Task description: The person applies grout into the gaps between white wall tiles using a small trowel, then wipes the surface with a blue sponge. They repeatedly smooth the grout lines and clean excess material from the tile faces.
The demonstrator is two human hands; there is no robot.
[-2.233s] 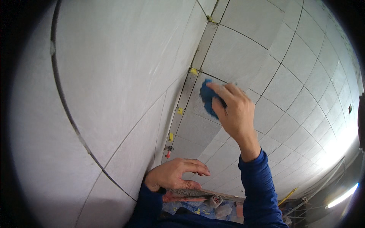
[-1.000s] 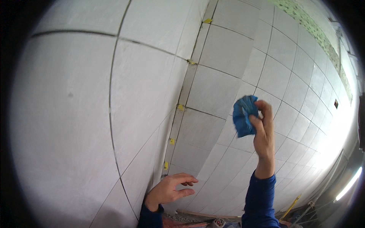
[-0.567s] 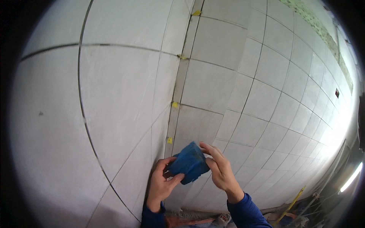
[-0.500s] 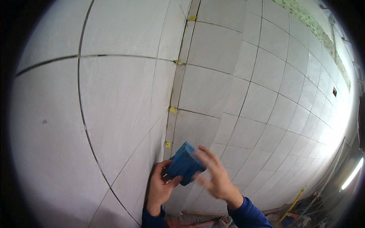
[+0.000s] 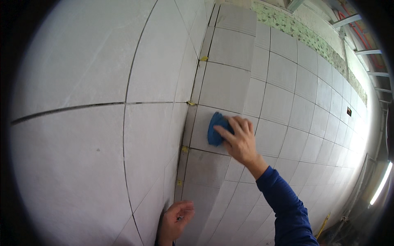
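My right hand [image 5: 243,141] grips a blue cloth pad [image 5: 215,129], pressing it to a pale grey wall tile [image 5: 221,82] just right of the inner corner. Small yellow tabs [image 5: 185,149] sit along the narrow strip at that corner. Lower down, my left hand [image 5: 176,221] is near the corner with its fingers loosely bent and somewhat blurred, holding nothing that I can see.
A large-tiled wall [image 5: 74,164] runs close along my left. The gridded wall stretches right, under a green speckled band [image 5: 295,33] and a metal ceiling frame [image 5: 347,21]. A lit tube light [image 5: 381,183] and a yellow pole [image 5: 322,225] are at the lower right.
My right hand has carried the pad up from beside my left hand onto the tile. My left hand has released it and sits lower. The view has tilted upward, showing the ceiling.
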